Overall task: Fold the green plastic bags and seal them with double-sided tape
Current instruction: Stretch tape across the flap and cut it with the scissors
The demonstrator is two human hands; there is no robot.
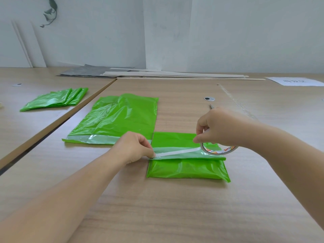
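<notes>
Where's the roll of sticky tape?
Head view, right of centre: the right hand holds the tape roll over the right end of the folded green bag, its strip pinched by the left hand.

The one camera sits on the person's head, close above the wooden table [175, 207], looking forward and down across it to the white wall [245, 32] behind it.

bright green plastic bags [187, 170], white tape strip [177, 152], wood-grain tan table [157, 207], white wall [228, 32], grey sheet [91, 72]
</notes>
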